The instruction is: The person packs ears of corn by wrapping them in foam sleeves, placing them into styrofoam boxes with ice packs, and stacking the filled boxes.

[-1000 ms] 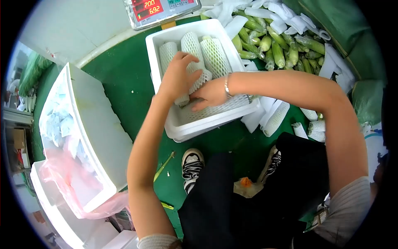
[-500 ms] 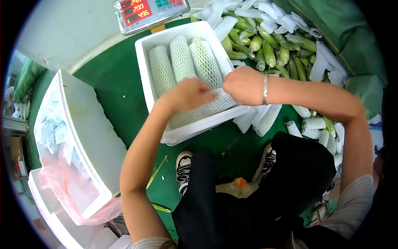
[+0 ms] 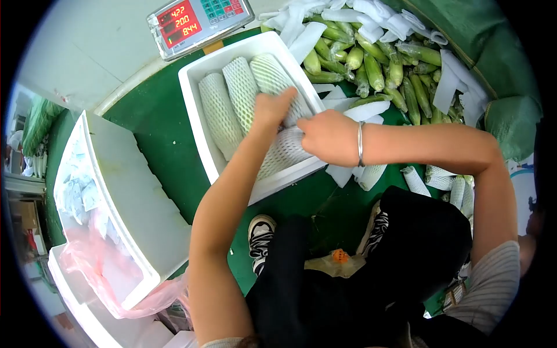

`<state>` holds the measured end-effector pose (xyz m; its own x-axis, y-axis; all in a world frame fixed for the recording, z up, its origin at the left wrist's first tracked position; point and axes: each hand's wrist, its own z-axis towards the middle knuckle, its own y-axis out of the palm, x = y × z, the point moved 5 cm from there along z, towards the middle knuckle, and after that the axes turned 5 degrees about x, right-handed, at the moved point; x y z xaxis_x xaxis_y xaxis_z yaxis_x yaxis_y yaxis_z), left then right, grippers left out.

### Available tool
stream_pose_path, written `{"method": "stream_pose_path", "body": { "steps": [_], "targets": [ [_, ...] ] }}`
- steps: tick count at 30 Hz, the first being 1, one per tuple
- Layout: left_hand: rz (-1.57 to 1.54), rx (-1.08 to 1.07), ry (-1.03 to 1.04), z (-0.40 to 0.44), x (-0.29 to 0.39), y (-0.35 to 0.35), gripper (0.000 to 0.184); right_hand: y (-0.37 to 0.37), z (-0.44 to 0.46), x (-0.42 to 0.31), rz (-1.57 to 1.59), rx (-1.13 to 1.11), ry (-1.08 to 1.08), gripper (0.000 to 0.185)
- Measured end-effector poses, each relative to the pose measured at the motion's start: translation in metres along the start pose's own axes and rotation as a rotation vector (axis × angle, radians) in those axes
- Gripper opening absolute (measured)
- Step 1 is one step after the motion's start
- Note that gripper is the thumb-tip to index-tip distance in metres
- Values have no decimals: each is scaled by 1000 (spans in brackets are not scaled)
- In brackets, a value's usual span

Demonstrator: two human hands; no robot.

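White-netted cobs [image 3: 239, 88] lie boxed near both hands [image 3: 275, 108] [image 3: 329, 137].

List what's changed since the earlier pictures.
The left hand has moved rightward to the right-hand sleeve; the right hand has drawn back from inside the box to its right rim, at the crosswise sleeve. The scale shows different numbers. The corn pile stayed put.

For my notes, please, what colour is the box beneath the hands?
The box is white, clearest in the head view.
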<state>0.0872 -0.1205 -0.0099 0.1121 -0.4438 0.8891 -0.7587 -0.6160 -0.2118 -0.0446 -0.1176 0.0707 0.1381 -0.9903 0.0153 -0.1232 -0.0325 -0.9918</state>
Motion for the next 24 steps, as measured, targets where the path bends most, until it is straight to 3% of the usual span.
{"method": "stream_pose_path", "body": {
  "steps": [1,2,4,5,6,9,11,12,13,14,16,17,18,20,22,24],
  "targets": [
    [-329,-150,-93,0,4,3,77,0,-2,-4,-61,0,-12,4],
    [-323,-155,-96,5,2,5,77,2,-1,-2,-56,0,-6,4],
    [78,-78,38,24,-13,9,77,16,9,11,-90,13,-60,5],
    [386,238,255,32,-21,12,60,21,15,18,-100,8,-72,5],
    [384,239,249,28,-18,11,60,27,21,22,-140,35,-53,5],
    [473,-30,181,-1,8,8,53,29,14,18,-229,40,1,6],
    [968,14,525,-43,31,-10,43,42,10,19,-293,-3,79,6],
    [863,62,608,-64,31,-29,37,38,10,18,-384,85,186,7],
    [511,146,811,-93,28,-56,29,24,9,16,-258,41,218,11],
    [230,181,829,-139,40,-94,25,7,4,10,-121,158,153,15],
    [353,569,861,-217,38,-182,22,-32,-4,-10,156,367,108,17],
    [383,796,867,-250,29,-224,17,-47,-11,-16,210,343,83,17],
    [398,1058,705,-279,18,-273,13,-57,-16,-22,259,314,68,17],
    [458,1151,470,-294,-13,-369,16,-56,-24,-21,417,281,131,15],
    [704,949,101,-266,-88,-458,26,-52,-33,-14,558,235,205,14],
    [1145,556,-298,-219,-183,-519,49,-48,-42,-10,489,272,242,12]
  ]
}}
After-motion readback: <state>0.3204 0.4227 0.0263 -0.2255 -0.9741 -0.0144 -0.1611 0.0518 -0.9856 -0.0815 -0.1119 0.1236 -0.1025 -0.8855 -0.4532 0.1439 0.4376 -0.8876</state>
